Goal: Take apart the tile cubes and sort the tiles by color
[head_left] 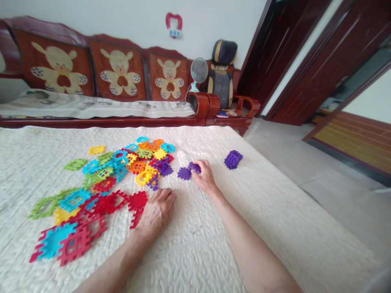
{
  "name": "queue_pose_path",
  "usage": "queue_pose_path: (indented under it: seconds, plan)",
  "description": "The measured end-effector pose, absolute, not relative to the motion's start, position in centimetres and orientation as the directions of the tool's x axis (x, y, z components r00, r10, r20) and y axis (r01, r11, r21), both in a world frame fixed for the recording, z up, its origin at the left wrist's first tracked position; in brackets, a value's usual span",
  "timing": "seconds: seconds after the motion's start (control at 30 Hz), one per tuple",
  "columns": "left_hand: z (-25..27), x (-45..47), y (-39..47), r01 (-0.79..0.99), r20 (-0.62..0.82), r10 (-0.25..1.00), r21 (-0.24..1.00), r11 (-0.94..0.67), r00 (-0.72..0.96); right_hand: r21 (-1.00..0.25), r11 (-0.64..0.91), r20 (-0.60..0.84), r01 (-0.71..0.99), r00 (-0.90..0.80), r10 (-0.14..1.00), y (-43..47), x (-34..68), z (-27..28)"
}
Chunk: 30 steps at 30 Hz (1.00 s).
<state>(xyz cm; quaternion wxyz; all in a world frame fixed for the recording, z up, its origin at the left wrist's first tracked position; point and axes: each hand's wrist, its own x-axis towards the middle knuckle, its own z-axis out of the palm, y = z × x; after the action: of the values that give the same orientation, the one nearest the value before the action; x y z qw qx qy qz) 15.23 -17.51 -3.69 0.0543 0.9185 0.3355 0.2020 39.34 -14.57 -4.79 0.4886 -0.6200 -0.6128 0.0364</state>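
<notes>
My right hand (205, 178) pinches a purple interlocking plastic tile (194, 167) between thumb and fingers, low over the cloth. A second purple tile (184, 173) lies flat just left of it. My left hand (159, 208) rests on the cloth with its fingers curled in and together; nothing shows in them. Beside that hand is a red square tile (137, 200), with another red piece partly covered by the wrist. To the right stands a small stack of purple tiles (233, 159). More purple pieces (166, 170) sit at the right edge of a mixed, colourful heap.
Loose notched pieces in several colours, such as a blue one (58, 240) and a green one (75, 164), spread over the left of the quilted white cloth (195, 252). Beyond the far edge are a wooden sofa (122, 121), a small fan (199, 71) and an armchair (221, 87).
</notes>
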Motion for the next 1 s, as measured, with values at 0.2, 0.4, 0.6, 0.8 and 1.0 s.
queue_pose_path:
  seconds: [0.2, 0.4, 0.6, 0.8, 1.0]
  plan:
    - [-3.8, 15.3, -17.5, 0.587, 0.363, 0.637, 0.251, -0.770, 0.680, -0.731, 0.253, 0.516, 0.633, 0.271, 0.813, -14.4, 39.6, -4.3]
    - [-4.0, 15.2, -17.5, 0.590, 0.358, 0.632, 0.233, -0.773, 0.687, -0.524, -0.072, 0.558, 0.849, 0.406, 0.724, -15.2, 44.1, -4.5]
    - [-4.2, 15.2, -17.4, 0.587, 0.365, 0.626, 0.226, -0.777, 0.689, -0.469, -0.251, 0.446, 0.847, 0.472, 0.760, -15.9, 44.9, -5.1]
    - [-4.1, 15.2, -17.5, 0.585, 0.374, 0.631, 0.242, -0.774, 0.680, -0.465, -0.263, 0.476, 0.845, 0.489, 0.731, -15.8, 44.1, -5.2]
    - [-4.2, 15.2, -17.5, 0.585, 0.374, 0.624, 0.226, -0.779, 0.686, -0.452, -0.273, 0.484, 0.849, 0.491, 0.724, -15.6, 45.0, -5.4]
